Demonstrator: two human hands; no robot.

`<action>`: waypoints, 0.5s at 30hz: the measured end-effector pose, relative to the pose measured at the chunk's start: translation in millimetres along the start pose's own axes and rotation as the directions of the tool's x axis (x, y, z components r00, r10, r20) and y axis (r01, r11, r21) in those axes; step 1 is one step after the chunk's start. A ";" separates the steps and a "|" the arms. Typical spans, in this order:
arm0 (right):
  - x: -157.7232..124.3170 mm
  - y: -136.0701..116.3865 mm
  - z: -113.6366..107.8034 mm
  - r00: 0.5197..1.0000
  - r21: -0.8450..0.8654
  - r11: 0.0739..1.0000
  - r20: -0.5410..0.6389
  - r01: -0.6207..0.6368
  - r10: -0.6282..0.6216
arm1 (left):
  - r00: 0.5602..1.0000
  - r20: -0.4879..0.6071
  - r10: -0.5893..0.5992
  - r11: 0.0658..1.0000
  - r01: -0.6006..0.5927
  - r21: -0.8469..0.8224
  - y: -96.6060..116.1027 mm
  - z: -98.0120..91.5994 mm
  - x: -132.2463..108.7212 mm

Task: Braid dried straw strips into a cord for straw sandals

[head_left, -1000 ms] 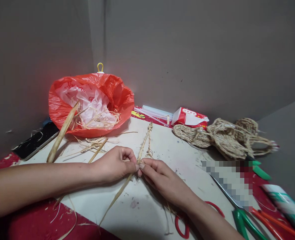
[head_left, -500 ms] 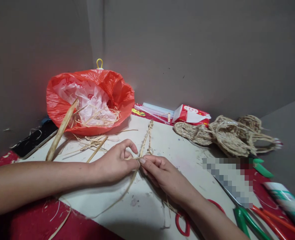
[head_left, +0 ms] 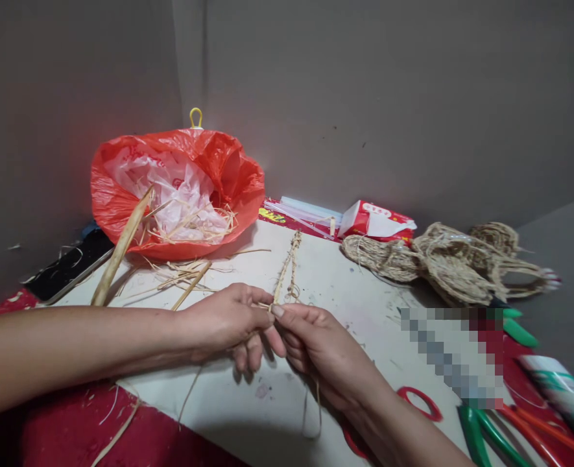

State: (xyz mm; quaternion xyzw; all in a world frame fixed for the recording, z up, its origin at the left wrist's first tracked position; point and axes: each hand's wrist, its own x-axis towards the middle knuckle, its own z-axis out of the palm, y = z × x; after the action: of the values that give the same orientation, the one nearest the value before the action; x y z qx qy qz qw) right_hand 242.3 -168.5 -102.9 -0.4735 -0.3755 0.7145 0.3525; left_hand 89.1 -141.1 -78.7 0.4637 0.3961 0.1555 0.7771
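A thin braided straw cord [head_left: 283, 275] runs away from me over the white board [head_left: 359, 285], doubled at its far end. My right hand [head_left: 323, 337] pinches the near end of the cord between thumb and forefinger. Touching the same spot from the left is my left hand [head_left: 233, 321], its thumb and forefinger closed on a straw strand [head_left: 263, 304] while its lower fingers hang spread. Loose strand ends [head_left: 187, 399] trail below both hands. My fingers hide part of the join.
A red plastic bag [head_left: 106, 201] with straw scraps stands at the back left, a phone [head_left: 67, 269] beside it. Coiled straw rope [head_left: 454, 259] and a tissue pack [head_left: 377, 220] lie back right. Red-handled scissors [head_left: 420, 402] and green-handled shears [head_left: 471, 434] lie front right, near a white-green tube [head_left: 563, 395].
My left forefinger has come down from its raised curl to the strand, and the lower fingers have opened downward. The trailing strands have shifted. My right hand keeps its pinch.
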 end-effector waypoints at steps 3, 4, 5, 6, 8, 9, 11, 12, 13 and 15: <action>-0.4 0.6 0.5 0.998 0.111 0.992 0.011 -0.057 0.056 | 0.999 0.052 -0.013 0.999 0.010 0.048 -1.6 3.2 0.7; -0.4 1.0 0.8 0.998 0.111 0.992 0.015 -0.058 0.057 | 0.999 0.053 -0.007 0.998 0.003 0.069 -3.3 4.4 1.8; -0.4 1.5 1.1 0.999 0.097 0.994 0.017 -0.050 0.049 | 0.999 0.042 0.000 0.995 -0.004 0.097 -5.5 5.8 3.1; -0.4 2.0 1.4 0.999 0.072 0.997 0.018 -0.037 0.036 | 1.000 0.021 0.013 0.991 -0.016 0.131 -7.7 7.2 4.2; -0.5 2.5 2.1 1.000 0.012 1.000 0.015 -0.007 0.007 | 0.999 -0.020 0.050 0.979 -0.045 0.199 -10.5 10.0 5.0; -0.6 2.6 2.3 1.000 -0.009 1.000 0.011 0.002 -0.002 | 0.998 -0.026 0.058 0.973 -0.050 0.225 -10.4 10.9 4.0; -0.6 2.1 2.0 1.000 -0.014 1.000 -0.010 0.002 -0.002 | 1.000 0.002 0.008 0.962 -0.008 0.274 -6.0 10.1 -1.1; -0.6 1.7 1.5 1.000 -0.005 1.000 -0.021 -0.003 0.003 | 1.000 0.014 -0.022 0.947 0.016 0.322 -2.1 7.9 -5.0; -0.6 1.3 0.7 1.000 0.009 1.000 -0.031 -0.003 0.003 | 1.000 -0.001 -0.015 0.920 0.014 0.392 2.5 4.5 -9.1; -0.4 0.5 -1.1 1.000 0.031 1.000 -0.031 0.001 0.000 | 0.977 -0.116 0.180 0.821 -0.084 0.565 11.0 -5.1 -15.8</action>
State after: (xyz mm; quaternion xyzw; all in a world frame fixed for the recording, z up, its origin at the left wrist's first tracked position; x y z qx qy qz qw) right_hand 243.4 -168.8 -103.5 -0.4788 -0.3589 0.7127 0.3661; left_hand 76.5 -141.9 -63.2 0.6816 0.4536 0.1245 0.5604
